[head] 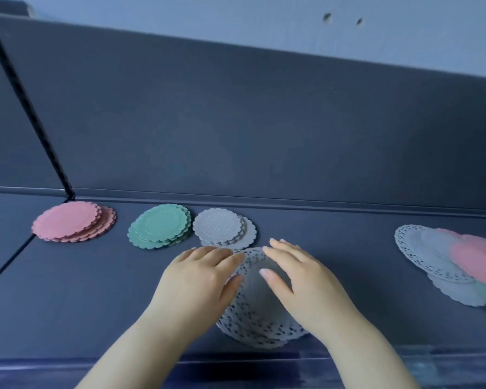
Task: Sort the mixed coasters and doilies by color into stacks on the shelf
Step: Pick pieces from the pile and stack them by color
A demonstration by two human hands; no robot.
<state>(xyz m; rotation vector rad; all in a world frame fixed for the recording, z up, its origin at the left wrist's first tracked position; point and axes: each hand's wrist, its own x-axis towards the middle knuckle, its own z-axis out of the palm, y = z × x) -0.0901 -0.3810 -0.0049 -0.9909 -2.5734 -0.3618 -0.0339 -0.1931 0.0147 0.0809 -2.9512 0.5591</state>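
Observation:
A stack of white lace doilies [257, 318] lies at the front of the dark shelf [82, 290]. My left hand [199, 276] rests flat on its left side and my right hand [298, 279] rests flat on its right side, fingers straight. Behind them stand three sorted stacks: pink coasters [70, 221], green coasters [159, 226] and grey coasters [225, 230]. At the far right lies a mixed pile [455, 265] of white doilies, a pink coaster, a grey coaster and a green one, overlapping.
The shelf's back panel [264, 130] rises right behind the sorted stacks. A dark divider strip [28, 108] runs down at the left. The shelf's front edge [236, 360] runs just under my wrists.

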